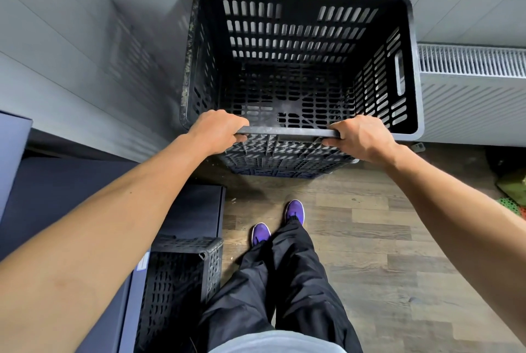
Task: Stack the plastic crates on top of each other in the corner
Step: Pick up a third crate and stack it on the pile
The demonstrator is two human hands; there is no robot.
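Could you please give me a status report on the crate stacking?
Left hand and right hand grip near rim of top crate. It sits in the corner on the stack. Spare crate low left, untouched. Nothing in the way.

Arms outstretched; left hand [219, 132], right hand [361, 137] grip crate [284, 132] (knuckles up)

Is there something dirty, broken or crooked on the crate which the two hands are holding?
Yes: greenish-yellow grime runs along the left rim of the black crate, beside the wall. The left hand and right hand grip its near rim. No crack or spill shows.
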